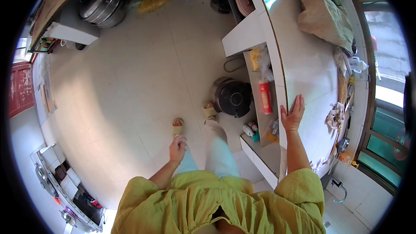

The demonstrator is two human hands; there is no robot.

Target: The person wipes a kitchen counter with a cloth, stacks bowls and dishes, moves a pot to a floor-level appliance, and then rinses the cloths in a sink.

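Note:
My right hand lies flat on the pale tiled countertop near its dark front edge, thumb apart from the fingers and nothing in it. Down in front of my left thigh hangs my left hand, its fingers curled. Something whitish shows at those fingers, too blurred to tell whether it is held. Below the counter, a red cylindrical package stands on an open shelf beside a clear plastic bag. A round black-lidded cooker sits on the floor by my sandalled foot.
A beige cloth covers something at the counter's far end. By the window wall are a clear bottle and a crumpled cloth. Stacked metal pots stand at the far left. A low shelf juts out near my right leg.

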